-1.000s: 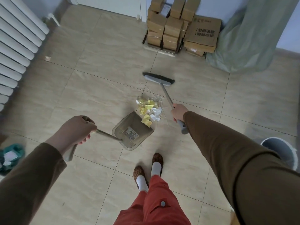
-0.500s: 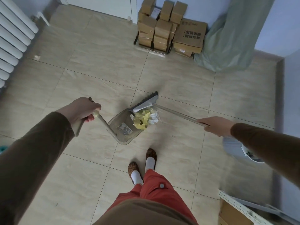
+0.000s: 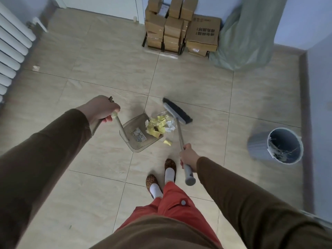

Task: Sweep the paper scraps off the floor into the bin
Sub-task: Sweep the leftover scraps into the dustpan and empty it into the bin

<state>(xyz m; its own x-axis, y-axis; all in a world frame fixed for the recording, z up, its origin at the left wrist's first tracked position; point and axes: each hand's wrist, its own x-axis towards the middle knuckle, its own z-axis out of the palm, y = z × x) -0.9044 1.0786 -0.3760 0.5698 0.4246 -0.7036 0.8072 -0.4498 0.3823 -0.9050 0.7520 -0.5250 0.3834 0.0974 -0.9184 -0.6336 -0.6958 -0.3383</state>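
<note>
Since half a second ago, the grey-bristled broom (image 3: 177,112) has swung back from across the dustpan mouth to the far-right side of the pile, and its handle now runs steeply toward the person. The right hand (image 3: 188,156) clenches the broom handle above its grey end grip. The left hand (image 3: 100,109) grasps the long handle of the translucent brown plastic dustpan (image 3: 138,136), which rests tilted on the beige tiled floor (image 3: 197,83). The yellow and white paper scraps (image 3: 159,124) lie heaped at the dustpan lip, partly inside; one yellow scrap (image 3: 167,142) lies on the floor just beside the lip. The grey round plastic bin (image 3: 258,146) stands well apart, near the right wall. The step in hand is judged to be sweeping into the dustpan. The next move calls for a stroke toward the pan that also collects the stray scrap.
</note>
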